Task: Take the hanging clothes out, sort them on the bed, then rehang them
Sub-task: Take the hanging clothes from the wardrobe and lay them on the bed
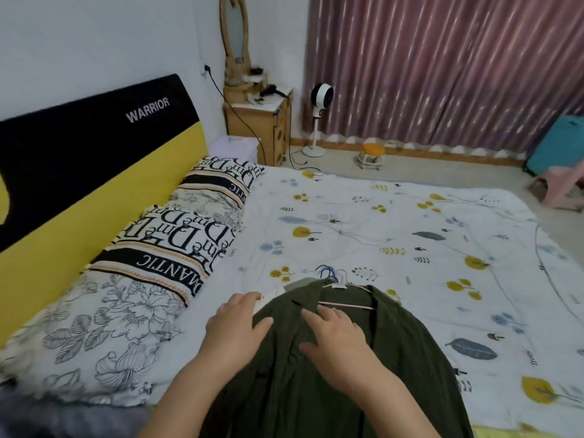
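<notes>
Clearly, with both the left hand (235, 324) and right hand (336, 338) resting flat, fingers spread, the green shirt (316, 384) could slip its pink hanger (346, 306) on the bed (410, 222).

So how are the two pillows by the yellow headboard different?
The near pillow shows mostly grey flower drawings; the far pillow shows mostly big black letters and stripes. The near pillow looks larger in the picture, being closer. The far pillow lies next to the wooden nightstand. Both share one pattern and lie flat.

Two lettered pillows (177, 235) against a black-and-yellow headboard (94, 159) — beyond, a wooden nightstand (259, 128), white fan (320, 96), striped curtain (442, 64).
</notes>
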### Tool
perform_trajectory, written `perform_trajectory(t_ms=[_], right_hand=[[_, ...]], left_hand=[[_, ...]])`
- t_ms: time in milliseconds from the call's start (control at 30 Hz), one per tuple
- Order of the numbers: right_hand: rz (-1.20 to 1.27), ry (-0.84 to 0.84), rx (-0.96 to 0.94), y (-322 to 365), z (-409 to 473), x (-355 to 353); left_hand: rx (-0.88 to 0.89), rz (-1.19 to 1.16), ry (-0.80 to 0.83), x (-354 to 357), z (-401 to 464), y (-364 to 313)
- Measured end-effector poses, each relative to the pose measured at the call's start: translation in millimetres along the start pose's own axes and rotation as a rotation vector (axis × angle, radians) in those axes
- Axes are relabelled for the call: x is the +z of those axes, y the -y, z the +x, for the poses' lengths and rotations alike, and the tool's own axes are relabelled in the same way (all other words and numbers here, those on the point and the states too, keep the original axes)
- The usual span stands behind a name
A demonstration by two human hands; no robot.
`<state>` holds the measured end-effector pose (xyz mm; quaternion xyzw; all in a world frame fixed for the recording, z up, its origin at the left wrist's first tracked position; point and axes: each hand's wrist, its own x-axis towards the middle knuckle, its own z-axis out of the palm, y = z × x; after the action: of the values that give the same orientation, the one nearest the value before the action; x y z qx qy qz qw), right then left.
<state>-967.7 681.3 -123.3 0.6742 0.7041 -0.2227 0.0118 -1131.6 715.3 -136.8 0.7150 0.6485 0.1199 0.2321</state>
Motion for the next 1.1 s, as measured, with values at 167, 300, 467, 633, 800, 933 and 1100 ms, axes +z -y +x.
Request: perform_trajectory(t_ms=[167,300,467,633,800,933,1100], right_hand=[[-0.028,-0.107,-0.12,44,-22,-17],[-0.06,-0.142,-0.217,70,-29,-30],[-0.133,-0.11,-0.38,94,-39,-39],[-0.173,-0.088,-0.564,111,-53,-34],[-0.217,0.007,-0.794,136,-83,-7],[-0.276,0.086,-0.983,164,-120,17],[-0.311,0.148,-1.227,204,-181,47]], left_hand=[[-0.076,-0.031,-0.129,-49,-48,25],[-0.169,-0.071,-0.261,-76,-88,41],[-0.364,-0.099,-0.447,-91,-141,50],[-0.558,-0.124,-0.596,-86,-195,47],[-0.764,-0.102,-0.706,-68,-269,43],[-0.971,-0.064,-0.763,-56,-345,43],[-1.241,-0.016,-0.77,-48,-442,37]])
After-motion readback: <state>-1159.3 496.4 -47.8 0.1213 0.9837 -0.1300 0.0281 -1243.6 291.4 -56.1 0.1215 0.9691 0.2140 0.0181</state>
